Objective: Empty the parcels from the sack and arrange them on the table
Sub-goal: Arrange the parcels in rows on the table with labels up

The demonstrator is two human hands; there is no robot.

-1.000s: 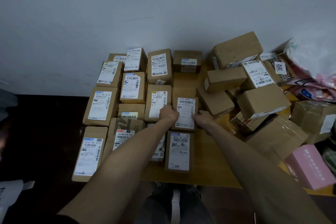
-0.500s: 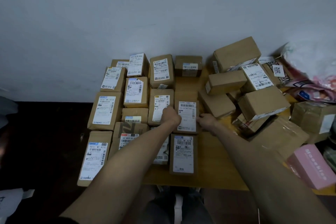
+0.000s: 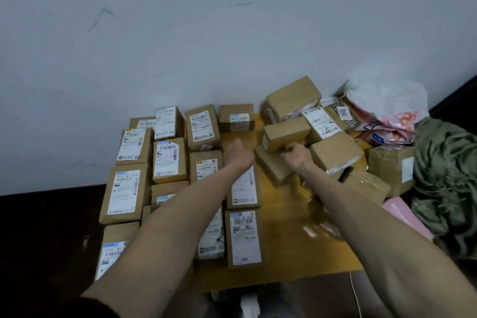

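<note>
Labelled brown parcels lie in neat rows on the left half of the yellow table (image 3: 284, 261); the last-placed one (image 3: 244, 190) sits under my left wrist. A loose pile of parcels (image 3: 335, 155) covers the back right. My left hand (image 3: 238, 153) reaches over the bare gap beyond that parcel, fingers apart and holding nothing. My right hand (image 3: 296, 156) curls its fingers on the lower right corner of a small plain brown parcel (image 3: 284, 133) at the pile's left edge. An olive-green sack (image 3: 446, 178) lies crumpled at the far right.
A white plastic bag (image 3: 387, 100) and pink wrappers sit at the back right corner. A pink box (image 3: 402, 214) lies at the table's right edge. The grey wall runs behind the table and a dark floor lies on the left. Bare tabletop shows front centre.
Both hands have left the labelled parcel in the middle column. The left hand moved forward over the gap; the right hand moved up and right to the small plain parcel in the pile.
</note>
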